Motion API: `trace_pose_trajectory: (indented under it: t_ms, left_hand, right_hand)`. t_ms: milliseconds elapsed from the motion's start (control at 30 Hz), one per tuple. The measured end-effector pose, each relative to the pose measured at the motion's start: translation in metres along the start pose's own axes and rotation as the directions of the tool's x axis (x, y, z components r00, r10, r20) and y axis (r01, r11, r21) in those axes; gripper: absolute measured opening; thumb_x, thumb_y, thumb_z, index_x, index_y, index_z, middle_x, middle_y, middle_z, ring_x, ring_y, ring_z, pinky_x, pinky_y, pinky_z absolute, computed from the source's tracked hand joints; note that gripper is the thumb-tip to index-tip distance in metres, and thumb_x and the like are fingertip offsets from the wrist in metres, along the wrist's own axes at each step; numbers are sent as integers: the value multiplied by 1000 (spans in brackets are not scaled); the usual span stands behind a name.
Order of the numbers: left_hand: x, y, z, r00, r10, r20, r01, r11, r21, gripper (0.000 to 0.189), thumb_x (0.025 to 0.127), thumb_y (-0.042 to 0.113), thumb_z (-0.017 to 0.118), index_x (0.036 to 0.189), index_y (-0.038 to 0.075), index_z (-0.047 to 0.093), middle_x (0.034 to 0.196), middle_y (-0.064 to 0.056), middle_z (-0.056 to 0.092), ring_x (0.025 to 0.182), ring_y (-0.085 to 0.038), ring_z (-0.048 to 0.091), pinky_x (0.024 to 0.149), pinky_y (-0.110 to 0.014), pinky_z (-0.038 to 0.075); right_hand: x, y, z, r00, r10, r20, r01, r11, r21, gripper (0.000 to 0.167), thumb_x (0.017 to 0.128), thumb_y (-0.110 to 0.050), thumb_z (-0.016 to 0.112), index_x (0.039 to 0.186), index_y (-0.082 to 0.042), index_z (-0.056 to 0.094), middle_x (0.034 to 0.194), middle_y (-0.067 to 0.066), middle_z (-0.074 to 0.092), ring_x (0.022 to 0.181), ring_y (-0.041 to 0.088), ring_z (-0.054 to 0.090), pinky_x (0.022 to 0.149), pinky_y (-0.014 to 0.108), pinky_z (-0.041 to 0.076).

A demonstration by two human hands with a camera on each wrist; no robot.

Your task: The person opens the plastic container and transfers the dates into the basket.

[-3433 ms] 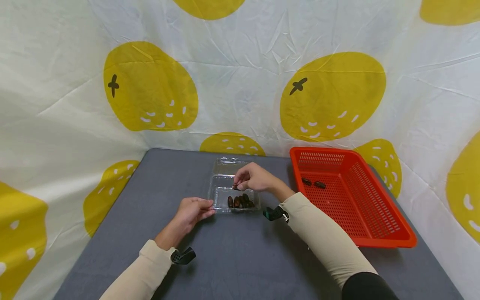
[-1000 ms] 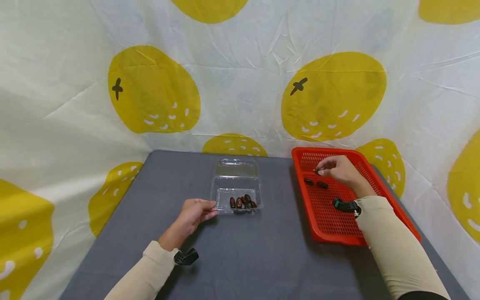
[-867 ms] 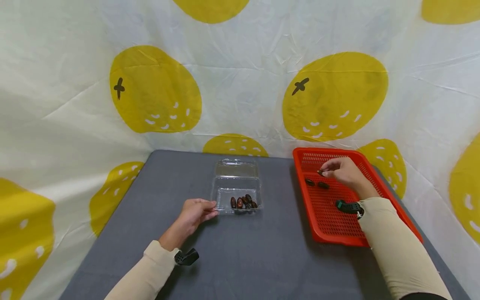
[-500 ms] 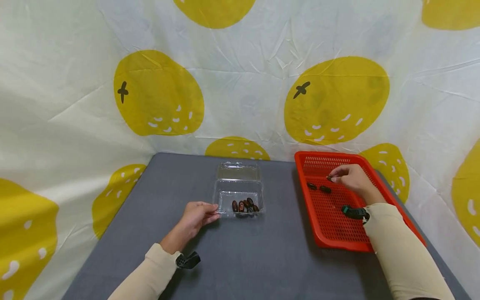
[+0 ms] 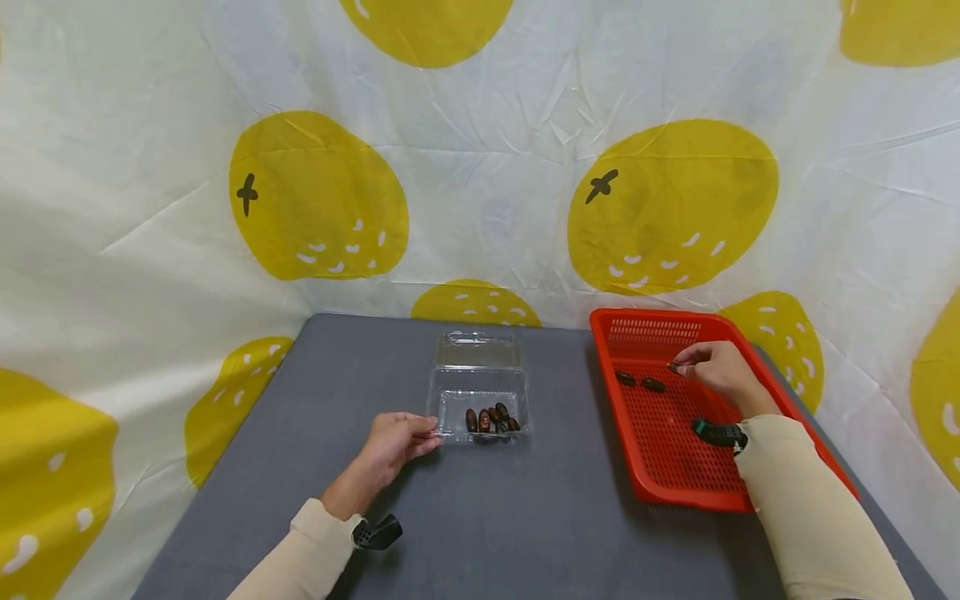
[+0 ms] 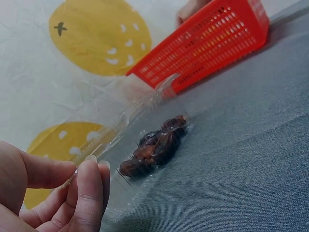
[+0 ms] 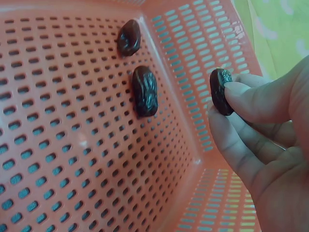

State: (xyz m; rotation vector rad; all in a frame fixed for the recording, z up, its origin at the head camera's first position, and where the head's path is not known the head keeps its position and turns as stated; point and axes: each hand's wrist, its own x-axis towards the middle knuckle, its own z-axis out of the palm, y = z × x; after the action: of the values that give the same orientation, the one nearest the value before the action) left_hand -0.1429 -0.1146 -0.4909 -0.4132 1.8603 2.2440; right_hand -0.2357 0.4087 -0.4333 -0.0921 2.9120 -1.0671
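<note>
My left hand [image 5: 396, 443] pinches the near left corner of a clear plastic clamshell box [image 5: 442, 400], its lid folded open toward the back. Several dark brown dates [image 5: 483, 419] lie together at the box's near right side; in the left wrist view, the dates [image 6: 153, 149] show through the plastic. Over the red basket [image 5: 637, 467], my right hand [image 5: 720, 371] holds a single date [image 7: 221, 92] between thumb and fingertips, raised above the basket floor. Two wrinkled dates, one [image 7: 145, 92] nearer and one [image 7: 129, 37] farther, lie on the perforated floor.
The basket's perforated walls [image 7: 193, 63] rise around the right hand. Grey cloth [image 5: 517, 517] covers the table between box and basket. A white curtain with yellow fruit print [image 5: 480, 192] hangs behind the table.
Over three seconds ago my right hand held a date above the clear box; now it holds one above the basket, drifting slightly right during the last second. My left hand keeps its grip.
</note>
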Motion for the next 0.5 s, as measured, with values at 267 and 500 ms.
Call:
trace_pose_trajectory:
  t_ms: [267, 500]
  left_hand:
    - [1, 0, -1, 1000, 3, 7, -3, 1000, -7, 24, 94, -4, 69, 112, -19, 66, 70, -5, 69, 65, -12, 72, 65, -21, 64]
    - [3, 1, -1, 1000, -4, 8, 4, 1000, -11, 24, 96, -4, 67, 112, -20, 65, 71, -6, 69, 65, -12, 72, 65, -22, 64]
  right_hand:
    - [-1, 11, 3, 1000, 30, 6, -29, 999, -31, 23, 97, -5, 68, 116, 10, 68, 109, 25, 72, 94, 31, 64, 75, 28, 52]
    - [-2, 10, 2, 998, 65, 26, -64, 997, -40, 25, 97, -6, 68, 116, 9, 68, 114, 29, 71, 97, 33, 61, 79, 34, 54]
